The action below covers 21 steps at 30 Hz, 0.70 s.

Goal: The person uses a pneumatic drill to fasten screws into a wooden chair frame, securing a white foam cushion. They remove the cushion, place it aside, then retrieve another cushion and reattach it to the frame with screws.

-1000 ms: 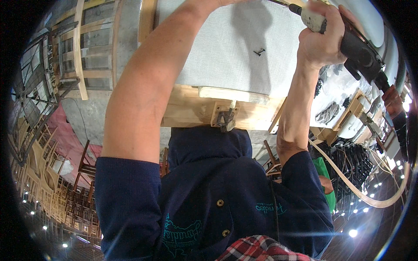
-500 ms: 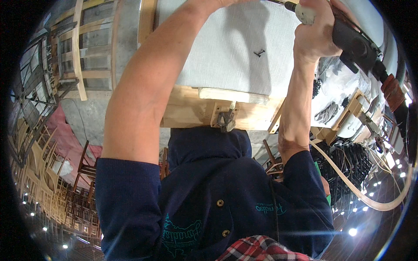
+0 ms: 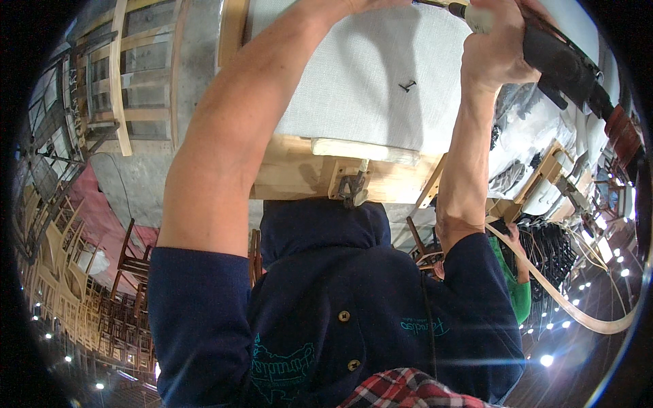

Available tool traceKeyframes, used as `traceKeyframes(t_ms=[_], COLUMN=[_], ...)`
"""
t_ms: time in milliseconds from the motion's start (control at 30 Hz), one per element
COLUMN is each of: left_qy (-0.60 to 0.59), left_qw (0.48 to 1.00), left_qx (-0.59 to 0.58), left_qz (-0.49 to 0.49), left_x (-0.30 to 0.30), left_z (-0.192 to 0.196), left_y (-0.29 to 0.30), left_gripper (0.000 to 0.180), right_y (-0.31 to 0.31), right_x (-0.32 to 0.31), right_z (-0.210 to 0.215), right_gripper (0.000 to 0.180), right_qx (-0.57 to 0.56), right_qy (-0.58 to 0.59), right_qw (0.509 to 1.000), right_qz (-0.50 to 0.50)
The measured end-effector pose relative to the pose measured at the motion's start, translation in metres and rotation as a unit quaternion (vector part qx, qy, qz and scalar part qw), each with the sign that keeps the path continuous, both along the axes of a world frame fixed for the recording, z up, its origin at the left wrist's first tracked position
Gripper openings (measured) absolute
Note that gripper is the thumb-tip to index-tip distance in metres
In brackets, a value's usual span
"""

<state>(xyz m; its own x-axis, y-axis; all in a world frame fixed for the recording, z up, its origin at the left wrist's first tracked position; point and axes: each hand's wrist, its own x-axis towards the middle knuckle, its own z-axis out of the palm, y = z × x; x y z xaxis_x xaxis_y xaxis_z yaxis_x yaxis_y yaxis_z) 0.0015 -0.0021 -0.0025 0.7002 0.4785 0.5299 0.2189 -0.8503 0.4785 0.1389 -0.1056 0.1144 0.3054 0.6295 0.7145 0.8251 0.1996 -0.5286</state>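
My right grip [image 3: 495, 47] is wrapped firmly around a power tool [image 3: 559, 60], black along its body and pale toward the nose, which I hold slanted over the far right part of the table [image 3: 286, 170]. Its nose points left and its tail runs off to the right, into a length bound with reddish-brown wrapping [image 3: 622, 132]. My left grip [image 3: 374, 4] reaches over the far side of the table and is mostly cut off by the upper border, so I cannot tell whether it is wide, narrow or holding something; nor can I make out what the tool's tip meets. Between my forearms a pale grey, cloth-covered panel [image 3: 340, 88] lies flat on the table, with small dark screws [image 3: 407, 86] close together on it, toward its right edge. A pale bar [image 3: 364, 149] lies along the panel's near edge, and a dark metal clamp [image 3: 352, 187] sits on the table's near edge, just in front of my body. Beyond the table's right edge are crumpled clear plastic [image 3: 510, 143] and a co-worker's green sleeve [image 3: 520, 299]; well off its left edge is a slatted wooden frame [image 3: 136, 85].
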Motion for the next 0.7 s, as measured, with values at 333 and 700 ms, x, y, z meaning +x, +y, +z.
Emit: traceKeyframes(t_ms=[333,700], left_qy=[0.016,0.021], left_qw=[1.000,1.000], left_qx=[0.000,-0.005], left_qz=[0.004,0.009], left_x=[0.002,0.002], left_z=[-0.001,0.001], left_y=[0.001,0.001], left_gripper=[0.050,0.054], right_y=[0.000,0.001], right_x=[-0.001,-0.006], right_z=[0.007,0.013], right_gripper=[0.018,0.019], right_qx=[-0.029,0.018], right_qy=[-0.078,0.140], right_qw=[0.996,0.990], right_qz=[-0.029,0.028])
